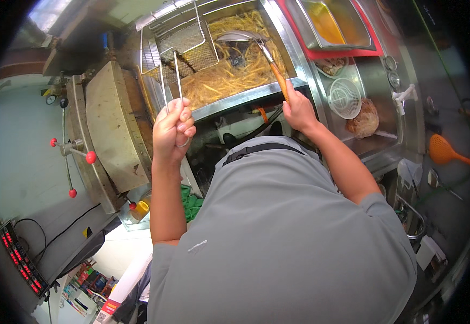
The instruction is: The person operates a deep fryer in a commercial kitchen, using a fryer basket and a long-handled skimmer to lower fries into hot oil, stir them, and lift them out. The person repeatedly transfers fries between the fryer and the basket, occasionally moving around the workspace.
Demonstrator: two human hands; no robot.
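My left hand (174, 127) grips the wire handle of a metal mesh fryer basket (182, 38). The basket sits over the left part of a deep fryer vat (243, 96), partly above the bubbling oil. My right hand (298, 107) is closed around the wooden handle of a metal skimmer (241, 36), whose head dips at the oil's surface. French fries (219, 87) float loose in the foaming oil around the skimmer. Foam hides how deep the skimmer and the basket reach.
A closed pressure fryer (113, 125) with red-knobbed levers stands left. Right of the vat are a steel pan of orange liquid (324, 22) on a red surface, a white plastic basket (344, 98) and a plastic bag of food (363, 119) in a sink. An orange skimmer (441, 149) hangs far right.
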